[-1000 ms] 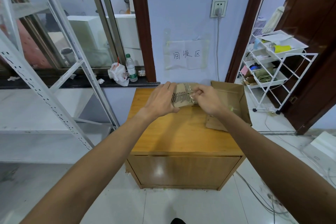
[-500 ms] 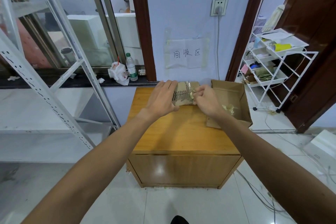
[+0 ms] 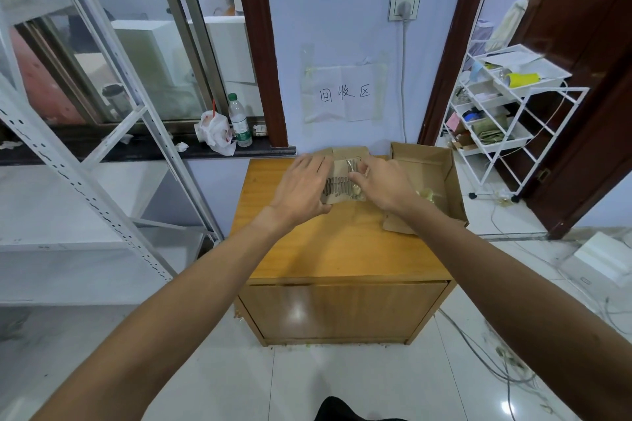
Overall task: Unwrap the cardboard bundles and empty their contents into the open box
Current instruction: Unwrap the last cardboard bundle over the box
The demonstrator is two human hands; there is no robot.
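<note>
A brown cardboard bundle (image 3: 342, 178) lies at the back of the wooden cabinet top (image 3: 335, 243), with a row of small pale parts showing along its opened side. My left hand (image 3: 302, 186) grips the bundle's left edge. My right hand (image 3: 383, 181) pinches at the clear wrapping on its right side, fingers curled. The open cardboard box (image 3: 431, 178) stands just right of my right hand, at the cabinet's back right corner, with a few yellowish pieces (image 3: 427, 195) inside.
A white metal shelf frame (image 3: 78, 133) stands to the left. A plastic bottle (image 3: 239, 121) and a white bag (image 3: 215, 131) sit on the dark window ledge. A white wire rack (image 3: 506, 120) stands right of the box; cables (image 3: 496, 362) lie on the tiled floor.
Both hands stay on the bundle and have shifted only slightly; my right hand's fingers have worked a little lower along the wrapping.
</note>
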